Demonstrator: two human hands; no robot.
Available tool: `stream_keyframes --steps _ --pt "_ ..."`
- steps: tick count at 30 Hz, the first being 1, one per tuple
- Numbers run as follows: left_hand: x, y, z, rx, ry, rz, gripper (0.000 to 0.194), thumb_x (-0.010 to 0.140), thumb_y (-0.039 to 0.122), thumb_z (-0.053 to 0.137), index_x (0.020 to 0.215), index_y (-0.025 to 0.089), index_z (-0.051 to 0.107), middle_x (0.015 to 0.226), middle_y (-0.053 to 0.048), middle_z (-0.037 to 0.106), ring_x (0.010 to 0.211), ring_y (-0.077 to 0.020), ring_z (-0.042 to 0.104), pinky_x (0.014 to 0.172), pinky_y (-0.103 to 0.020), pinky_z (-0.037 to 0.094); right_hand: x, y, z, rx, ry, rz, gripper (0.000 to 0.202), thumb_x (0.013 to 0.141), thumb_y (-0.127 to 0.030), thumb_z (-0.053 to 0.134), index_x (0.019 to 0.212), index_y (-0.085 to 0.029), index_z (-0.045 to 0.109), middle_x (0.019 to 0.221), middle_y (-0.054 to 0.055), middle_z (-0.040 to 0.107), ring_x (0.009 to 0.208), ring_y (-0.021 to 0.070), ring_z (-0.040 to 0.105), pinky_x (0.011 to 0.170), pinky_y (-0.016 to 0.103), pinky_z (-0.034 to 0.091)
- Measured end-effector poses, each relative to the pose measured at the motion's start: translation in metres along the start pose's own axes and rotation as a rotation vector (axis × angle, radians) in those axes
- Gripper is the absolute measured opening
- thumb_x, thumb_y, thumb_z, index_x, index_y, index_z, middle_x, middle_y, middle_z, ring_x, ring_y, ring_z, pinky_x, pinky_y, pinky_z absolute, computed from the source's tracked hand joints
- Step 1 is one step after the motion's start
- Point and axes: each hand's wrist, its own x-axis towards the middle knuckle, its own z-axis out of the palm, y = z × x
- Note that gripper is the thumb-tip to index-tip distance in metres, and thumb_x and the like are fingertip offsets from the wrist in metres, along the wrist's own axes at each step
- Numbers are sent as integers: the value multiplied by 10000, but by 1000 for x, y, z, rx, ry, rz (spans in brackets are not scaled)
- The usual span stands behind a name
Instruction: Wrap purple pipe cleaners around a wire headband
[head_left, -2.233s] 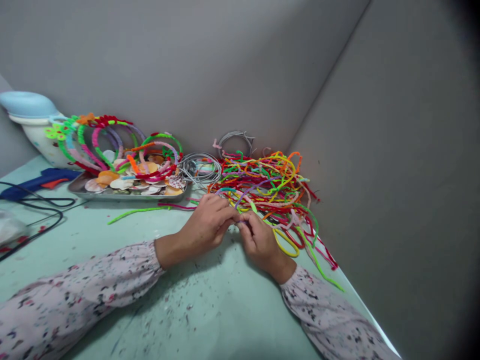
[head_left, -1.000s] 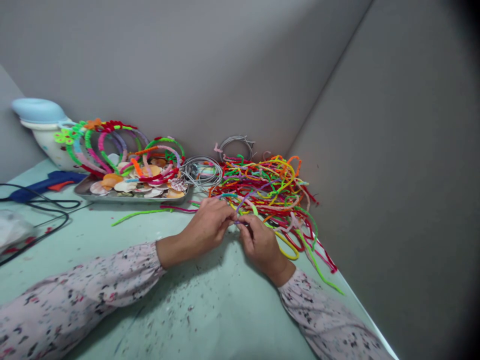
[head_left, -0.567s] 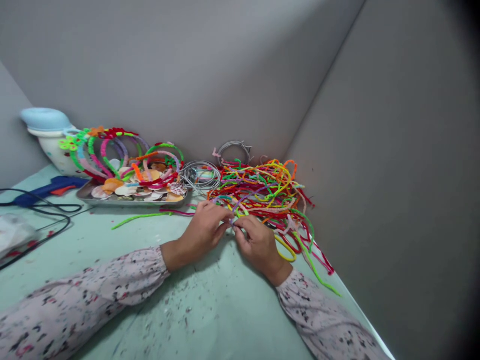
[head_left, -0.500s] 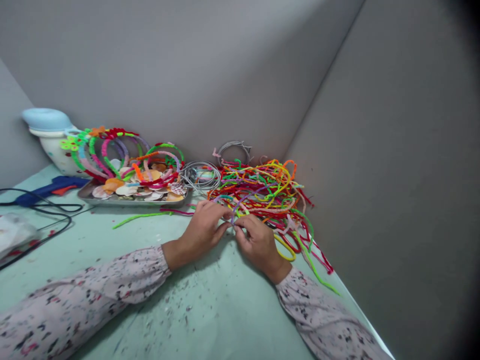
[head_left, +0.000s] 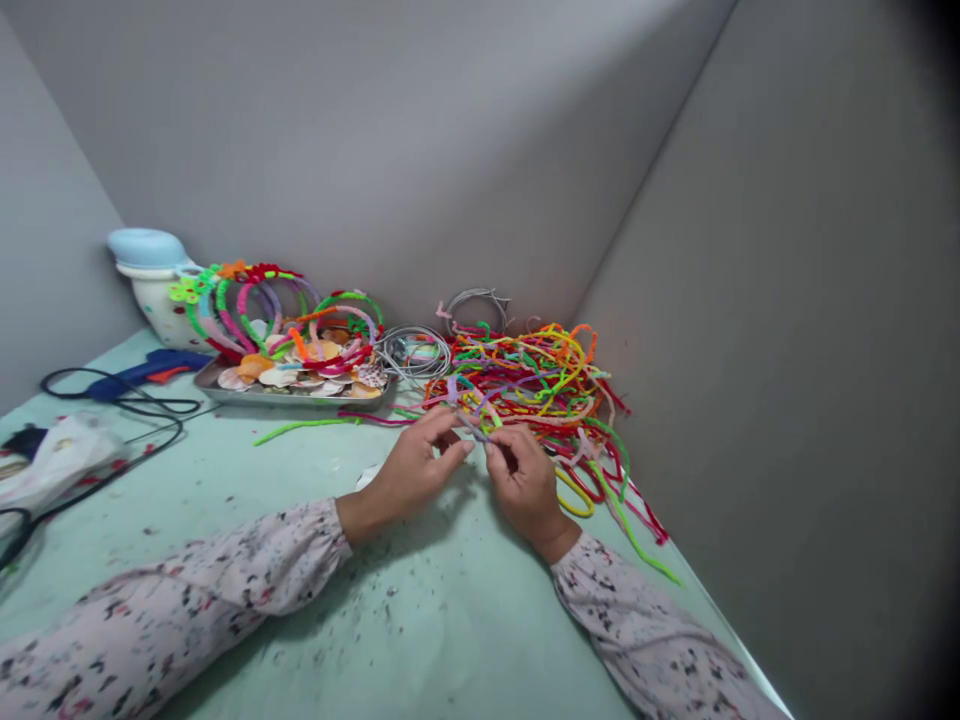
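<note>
**Slim purple-grey fuzzy stem (head_left: 472, 428) was pinched over a pale green table (head_left: 442, 640)**

Smooth grey walls (head_left: 375, 130) met in a corner behind the table, whose surface was speckled with small dark marks. Two sleeves of pale pink cloth with a dark and red print (head_left: 180, 610) reached in from the bottom corners. To the right, against the back wall, sprawled a tangled heap of red, yellow, green, orange and purple fuzzy stems (head_left: 525, 375).

Left of the heap sat a shallow metal tray (head_left: 300, 401) of orange and white seashells (head_left: 281, 376), with fuzzy multicoloured hoops (head_left: 244, 300) standing in it. Behind its left end stood a white container with a pale blue lid (head_left: 161, 310). A blue plastic glue gun with an orange-red trigger (head_left: 139, 374) lay beside the tray, near a black cord (head_left: 180, 427) and a crumpled whitish plastic bag (head_left: 75, 445).

The right hand (head_left: 529, 488) was closed at the fingertips, thumb and forefinger pinching the near end of the slim stem. The left hand (head_left: 412, 470) was loosely curled, thumb and forefinger slightly parted; the stem's far end met its fingertips, but whether they gripped it could not be told. The stem was held just in front of the heap, slanting between the two hands.
</note>
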Motion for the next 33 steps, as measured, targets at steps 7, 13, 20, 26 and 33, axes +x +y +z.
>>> stream_keyframes --steps 7,13,20,26,33 --pt "-8 -8 11 -31 -24 -58 181 867 214 543 995 168 662 960 -43 650 752 -128 580 677 -235 465 -3 3 3 23 -70 -30 86 872 -165 525 929 -195 581 882 46 605 815 160 582 710 282 481" --pt "-8 -11 11 2 43 -78 129 853 235 570 879 149 662 776 -11 650 674 -121 545 631 -224 431 -7 4 5 -18 -134 0 83 891 -195 510 944 -197 573 860 40 606 781 159 587 698 276 479" --pt "-8 -11 10 -29 43 -115 126 855 233 564 865 135 642 769 -8 634 687 -121 545 645 -226 432 -7 4 5 -6 -160 23 120 880 -188 514 985 -192 571 862 34 617 752 152 594 652 252 475" --pt "-9 -13 10 1 8 -114 143 870 248 544 877 150 648 772 -5 623 707 -130 545 656 -237 425 -6 5 4 -14 -164 9 161 883 -186 515 1033 -195 575 908 46 636 793 161 601 692 275 489" --pt "-8 -15 10 12 -3 -131 170 882 271 525 885 147 643 787 -15 623 722 -138 548 671 -250 425 -7 3 5 2 -144 -48 184 886 -150 507 1038 -210 590 924 53 646 872 173 613 772 308 509"
